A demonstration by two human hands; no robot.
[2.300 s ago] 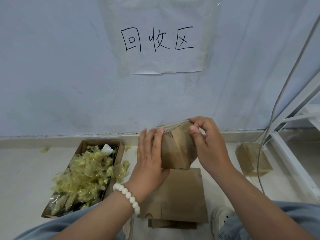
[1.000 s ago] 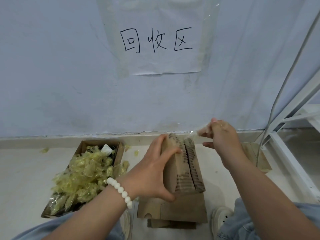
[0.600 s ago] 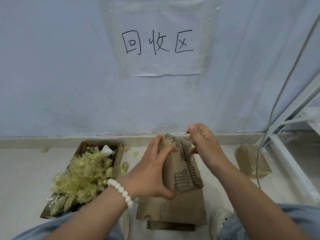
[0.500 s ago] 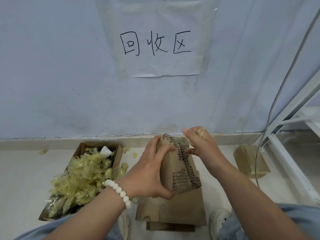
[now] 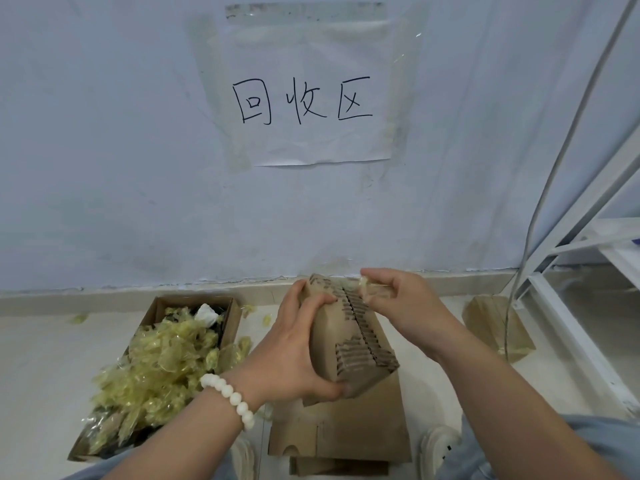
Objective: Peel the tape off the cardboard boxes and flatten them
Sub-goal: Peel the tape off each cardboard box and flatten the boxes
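The left hand is gripping the small cardboard box along its left side, thumb curled under the near bottom corner and fingers wrapping the far top edge. The right hand is pinching a crumpled strip of clear tape at the box's far top corner, at 1 o'clock from the left hand. The box is being held tilted in the air, its torn corrugated face turned up, directly above a stack of flattened cardboard lying on the floor at 6 o'clock. A white bead bracelet is sitting on the left wrist. At 8 o'clock an open carton is overflowing with yellowish tape scraps. At 3 o'clock another taped box is resting beside a white shelf frame. At 12 o'clock a handwritten paper sign is hanging on the wall.
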